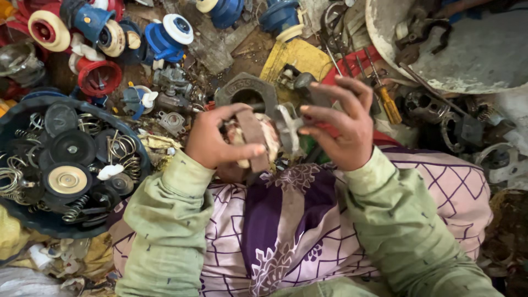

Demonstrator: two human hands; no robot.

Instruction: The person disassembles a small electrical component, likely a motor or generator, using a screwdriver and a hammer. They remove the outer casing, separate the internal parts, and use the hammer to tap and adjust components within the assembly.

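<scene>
Metal part [286, 129] between both hands

No screens or signs are visible. One possible package item: a flat yellow cardboard piece [297, 58], roughly rectangular, worn and soiled, lying tilted on the floor near the top centre among blue pump parts. Just to its right, a red flat sheet [352, 69] lies partly covered by tools; whether it is packaging cannot be determined. No readable label faces are distinguishable.

Dirt floor [250, 52] w/ scattered scrap, dark tub [33, 220] at left, grey basin [484, 55] top right.
</scene>
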